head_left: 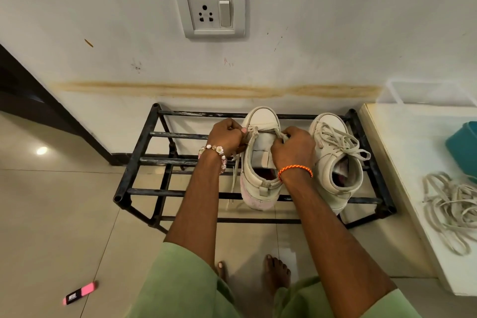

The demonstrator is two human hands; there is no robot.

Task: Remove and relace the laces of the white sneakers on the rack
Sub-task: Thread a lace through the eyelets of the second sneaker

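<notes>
Both your hands are up at the toe end of the nearly unlaced sneaker (260, 160), which sits on the top bars of the black metal shoe rack (144, 150), toe toward the wall. Your left hand (227, 138), with the beaded flower bracelet (218, 156) on its wrist, has its fingers curled and is pinching the lace (233, 170) at the left eyelet row. That lace trails down past the side of the shoe and hangs below the rack's front bar. Your right hand (293, 150), wearing the orange braided thread (295, 170), is curled tight too, pinching the other lace end (281, 134) just by the right eyelets. Only one crossing of lace shows near the toe; the tongue below it lies bare.

Just to the right on the same rack stands the second white sneaker (335, 160), laced with its bow loose and loops flopping over the collar. The two shoes sit near each other; your right hand covers the gap between them.

Off to the right, a heap of loose pale laces (454, 206) lies on the white ledge (402, 162), beside a teal container (462, 147). A pink highlighter (80, 293) rests on the tiled floor at lower left, and a wall socket (210, 10) sits above the rack.
</notes>
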